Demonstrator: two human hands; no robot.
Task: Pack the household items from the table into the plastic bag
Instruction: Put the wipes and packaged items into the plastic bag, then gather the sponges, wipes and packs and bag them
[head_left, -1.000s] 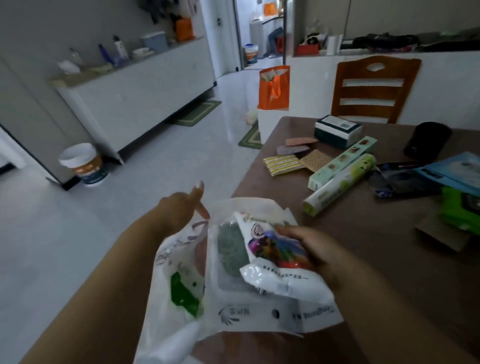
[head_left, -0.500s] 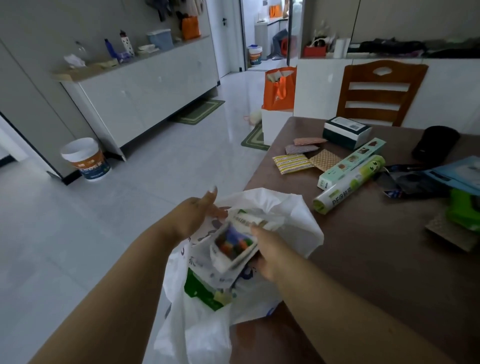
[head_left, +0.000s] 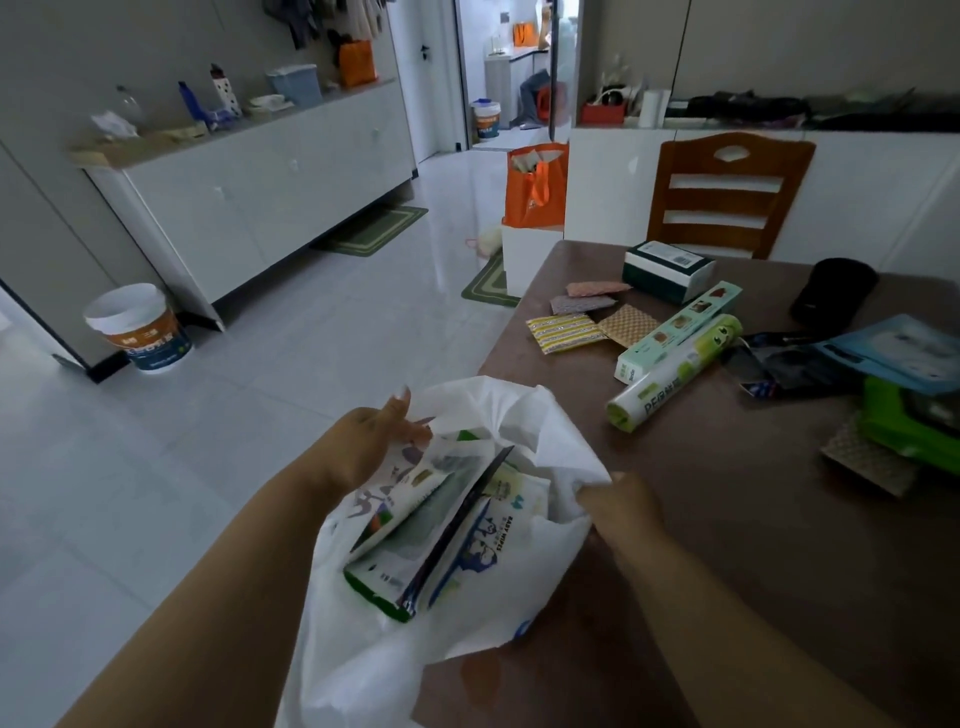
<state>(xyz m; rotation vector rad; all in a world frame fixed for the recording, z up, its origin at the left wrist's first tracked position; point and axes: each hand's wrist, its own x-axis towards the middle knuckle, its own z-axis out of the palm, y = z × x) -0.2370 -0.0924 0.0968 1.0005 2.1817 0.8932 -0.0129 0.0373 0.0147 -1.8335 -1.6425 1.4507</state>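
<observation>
The left hand (head_left: 363, 447) holds the left edge of the white plastic bag (head_left: 498, 613) with its fingers (head_left: 400, 402) nearly straight, and the right hand (head_left: 621, 506) has its fingers curled tight, pinching the bag's right edge, so the bag's mouth is pulled wide. Both arms reach forward to the bag, which hangs at the near corner of the brown table (head_left: 727, 519) with flat packs (head_left: 441, 535) standing inside it. Past the bag on the table lie a green roll (head_left: 675, 374), a long box (head_left: 680, 330) just beside the roll, and some small cloths (head_left: 566, 332).
</observation>
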